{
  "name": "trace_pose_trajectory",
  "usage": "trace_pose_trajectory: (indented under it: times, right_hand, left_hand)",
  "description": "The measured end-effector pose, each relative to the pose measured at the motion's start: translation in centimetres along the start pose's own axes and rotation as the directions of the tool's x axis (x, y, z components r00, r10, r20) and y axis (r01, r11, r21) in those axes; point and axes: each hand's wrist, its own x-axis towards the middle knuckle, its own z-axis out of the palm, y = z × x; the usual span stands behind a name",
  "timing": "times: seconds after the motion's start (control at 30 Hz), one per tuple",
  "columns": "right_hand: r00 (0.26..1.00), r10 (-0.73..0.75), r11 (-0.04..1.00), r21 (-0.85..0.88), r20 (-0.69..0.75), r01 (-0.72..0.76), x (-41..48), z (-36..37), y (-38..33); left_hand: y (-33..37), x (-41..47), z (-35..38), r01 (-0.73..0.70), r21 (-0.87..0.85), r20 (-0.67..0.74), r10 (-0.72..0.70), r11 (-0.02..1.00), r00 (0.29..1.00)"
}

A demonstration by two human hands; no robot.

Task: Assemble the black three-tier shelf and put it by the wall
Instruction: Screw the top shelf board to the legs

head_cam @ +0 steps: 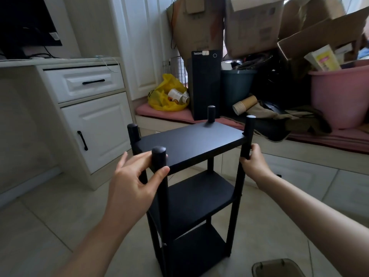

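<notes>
1. Standing upright on the tiled floor (60, 226), directly in front of the person, a black three-tier shelf (189, 140) is held by its two nearest posts.
2. The left hand (131, 182) closes thumb and fingers loosely round the near-left post (159, 156), just under its rounded tip.
3. The right hand (254, 162) grips the near-right post (248, 134) just below the top board.
4. A hand on each side probably steadies the frame, ready for lifting or shifting it.
5. The shelf looks fully built: three flat matte boards stacked between four round posts, whose tips rise above the top board.
6. A white cabinet (95, 124) stands to the left; cardboard boxes (253, 23) and a pink tub (339, 96) crowd the ledge behind.
</notes>
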Motion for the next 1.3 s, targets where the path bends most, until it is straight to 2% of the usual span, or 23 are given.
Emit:
trace_pose_trajectory:
  times: [0.1, 0.27, 0.4, 0.7, 1.3]
  right_hand:
    - [0.998, -0.052, 0.998, 0.026, -0.026, 0.053, -0.4, 0.2, 0.2]
    - [0.992, -0.129, 0.991, 0.045, -0.01, 0.129, -2.2, -0.6, 1.0]
    - [0.983, -0.173, 0.984, 0.058, 0.056, 0.169, -4.2, -2.5, 1.6]
    - [0.988, -0.154, 0.985, 0.072, -0.022, 0.156, -6.2, -5.5, 1.6]
    - [0.972, -0.173, 0.979, 0.076, -0.161, 0.187, -9.1, -12.9, 5.1]
  left_hand:
    - [-0.5, 0.3, 0.1, 0.03, 0.043, -0.061, -0.027, 0.999, 0.998]
    - [-1.8, 0.9, 0.0, 0.095, -0.06, -0.2, -0.106, 0.994, 0.974]
    - [-2.2, 1.3, 0.4, 0.117, -0.082, -0.251, -0.135, 0.99, 0.959]
    - [-0.9, 2.2, 3.4, 0.136, -0.047, -0.239, -0.143, 0.99, 0.96]
    - [1.3, 4.6, 11.0, 0.061, -0.171, -0.108, -0.08, 0.983, 0.991]
